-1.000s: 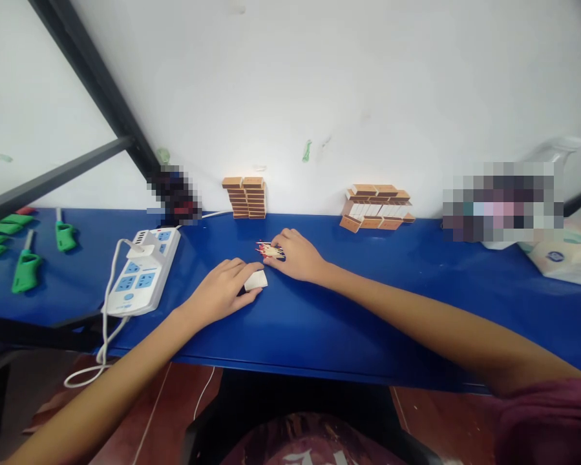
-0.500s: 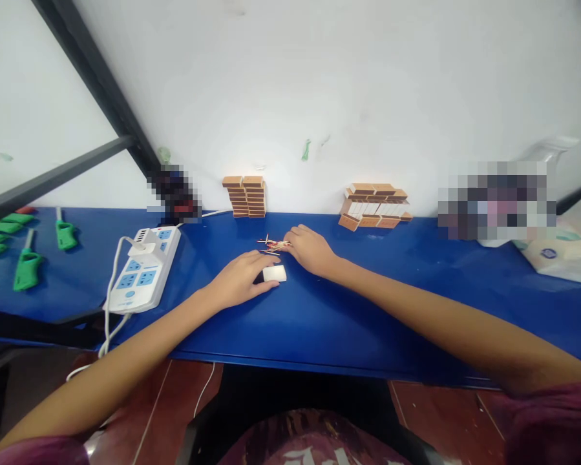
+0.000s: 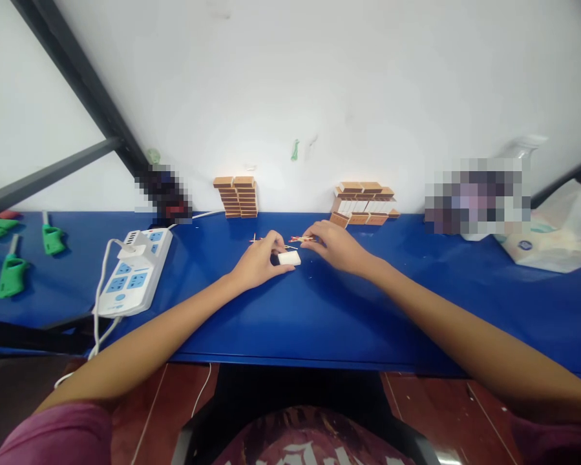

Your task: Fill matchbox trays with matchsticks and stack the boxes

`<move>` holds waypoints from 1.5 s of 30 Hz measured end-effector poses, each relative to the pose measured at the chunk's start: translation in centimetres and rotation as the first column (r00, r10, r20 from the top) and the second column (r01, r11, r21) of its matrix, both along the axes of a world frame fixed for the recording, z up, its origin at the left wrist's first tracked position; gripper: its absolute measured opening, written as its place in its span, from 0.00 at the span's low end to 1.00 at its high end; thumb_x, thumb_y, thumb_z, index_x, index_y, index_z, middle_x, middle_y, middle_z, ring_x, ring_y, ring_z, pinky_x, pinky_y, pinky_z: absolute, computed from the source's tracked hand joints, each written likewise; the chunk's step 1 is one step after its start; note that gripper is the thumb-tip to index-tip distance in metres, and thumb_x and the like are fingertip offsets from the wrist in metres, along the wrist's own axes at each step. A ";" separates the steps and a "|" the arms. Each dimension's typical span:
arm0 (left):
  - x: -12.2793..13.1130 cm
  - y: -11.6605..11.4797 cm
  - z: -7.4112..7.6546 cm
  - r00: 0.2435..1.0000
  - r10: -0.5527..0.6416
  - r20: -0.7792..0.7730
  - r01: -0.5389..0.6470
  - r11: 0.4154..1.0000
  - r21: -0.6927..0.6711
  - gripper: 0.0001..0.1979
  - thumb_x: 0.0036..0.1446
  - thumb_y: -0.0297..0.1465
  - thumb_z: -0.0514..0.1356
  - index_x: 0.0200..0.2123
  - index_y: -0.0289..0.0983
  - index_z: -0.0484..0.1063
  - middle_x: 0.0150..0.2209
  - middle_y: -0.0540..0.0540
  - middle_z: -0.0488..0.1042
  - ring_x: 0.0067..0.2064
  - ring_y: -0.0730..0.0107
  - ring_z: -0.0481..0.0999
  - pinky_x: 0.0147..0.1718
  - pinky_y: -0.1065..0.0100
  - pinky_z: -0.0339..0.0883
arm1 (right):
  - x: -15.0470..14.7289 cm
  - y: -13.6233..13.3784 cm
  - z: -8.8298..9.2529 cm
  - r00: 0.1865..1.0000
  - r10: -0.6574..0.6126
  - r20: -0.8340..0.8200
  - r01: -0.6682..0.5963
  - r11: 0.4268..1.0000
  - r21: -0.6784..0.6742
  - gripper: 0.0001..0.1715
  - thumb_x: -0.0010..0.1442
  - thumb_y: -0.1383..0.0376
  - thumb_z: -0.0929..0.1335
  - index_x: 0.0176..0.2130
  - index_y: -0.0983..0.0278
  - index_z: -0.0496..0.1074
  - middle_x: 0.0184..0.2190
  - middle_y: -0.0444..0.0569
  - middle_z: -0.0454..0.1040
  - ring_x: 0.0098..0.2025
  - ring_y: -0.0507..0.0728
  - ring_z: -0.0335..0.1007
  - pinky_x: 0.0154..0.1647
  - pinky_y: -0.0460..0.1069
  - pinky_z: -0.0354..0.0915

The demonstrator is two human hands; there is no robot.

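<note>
My left hand (image 3: 257,263) is closed around a small white matchbox tray (image 3: 289,258), thumb along its near side and fingers over the far side. Whether anything lies inside the tray is too small to tell. Just to the right, my right hand (image 3: 337,247) pinches a small bunch of matches (image 3: 300,239), red heads pointing left, slightly above and beyond the tray. A few loose matches (image 3: 254,239) show on the blue table behind my left fingers, partly hidden by them.
Two stacks of matchboxes, a left stack (image 3: 236,197) and a right stack (image 3: 365,203), stand against the wall. A white power strip (image 3: 137,274) with cables and green lighters (image 3: 13,274) lie left. A tissue pack (image 3: 547,248) sits right, beside a blurred object. The blue table (image 3: 290,323) has a front edge near me.
My right hand has lifted a bunch of matches from the pile and drawn it right. My left hand has shifted slightly right with the tray, now gripping it more tightly. The view has turned slightly.
</note>
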State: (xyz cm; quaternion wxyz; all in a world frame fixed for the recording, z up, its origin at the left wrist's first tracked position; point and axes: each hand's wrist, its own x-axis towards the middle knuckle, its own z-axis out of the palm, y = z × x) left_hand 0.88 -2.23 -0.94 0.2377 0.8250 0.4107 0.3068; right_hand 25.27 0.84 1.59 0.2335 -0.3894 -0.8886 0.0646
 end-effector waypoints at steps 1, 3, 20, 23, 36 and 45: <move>0.1 -0.1 0.0 1.000 0.009 0.016 -0.009 1.000 -0.007 0.28 0.54 0.40 0.73 0.50 0.43 0.62 0.45 0.46 0.82 0.48 0.56 0.82 0.47 0.57 0.70 | -0.3 -0.2 -0.1 0.999 0.037 0.001 -0.037 0.999 0.004 0.08 0.69 0.62 0.68 0.42 0.65 0.75 0.37 0.52 0.76 0.41 0.60 0.68 0.43 0.52 0.63; 0.2 -0.5 0.3 0.999 0.043 0.003 -0.043 0.999 0.007 0.34 0.52 0.41 0.75 0.56 0.43 0.61 0.47 0.45 0.82 0.51 0.53 0.81 0.53 0.53 0.67 | -0.9 -0.7 -0.4 0.995 0.089 0.035 -0.089 0.996 0.011 0.08 0.69 0.62 0.69 0.43 0.65 0.74 0.39 0.53 0.75 0.43 0.61 0.69 0.45 0.53 0.64; -0.9 -1.2 0.5 0.950 0.170 -0.262 -0.080 0.943 0.323 0.32 0.54 0.55 0.69 0.53 0.41 0.75 0.47 0.43 0.78 0.48 0.54 0.73 0.52 0.52 0.64 | 1.0 -1.9 -2.2 0.993 0.014 0.118 -0.036 0.981 0.191 0.21 0.75 0.61 0.61 0.61 0.67 0.70 0.46 0.56 0.77 0.44 0.61 0.76 0.39 0.54 0.73; -0.6 -1.5 0.2 0.943 0.203 -0.264 -0.097 0.926 0.366 0.29 0.53 0.57 0.68 0.45 0.39 0.77 0.44 0.43 0.77 0.47 0.54 0.73 0.48 0.52 0.64 | 0.4 -2.3 -2.9 0.993 -0.031 0.113 0.005 0.975 0.220 0.19 0.74 0.63 0.62 0.58 0.68 0.72 0.45 0.57 0.76 0.43 0.61 0.76 0.38 0.55 0.74; -0.3 -1.8 -0.2 0.962 0.143 -0.234 -0.055 0.937 0.346 0.21 0.55 0.48 0.70 0.46 0.43 0.78 0.47 0.44 0.78 0.50 0.52 0.75 0.52 0.49 0.66 | -0.3 -3.8 -2.3 0.987 -0.016 0.158 -0.014 0.983 0.182 0.12 0.72 0.61 0.65 0.48 0.64 0.75 0.40 0.53 0.76 0.39 0.59 0.75 0.34 0.51 0.67; -0.1 -1.8 -0.1 0.970 0.131 -0.207 -0.064 0.952 0.301 0.12 0.61 0.42 0.67 0.43 0.41 0.79 0.41 0.46 0.79 0.45 0.57 0.76 0.51 0.51 0.68 | -0.8 -4.6 -2.4 0.989 -0.041 0.144 0.012 0.981 0.192 0.18 0.71 0.56 0.67 0.53 0.65 0.73 0.43 0.54 0.76 0.40 0.59 0.75 0.34 0.52 0.68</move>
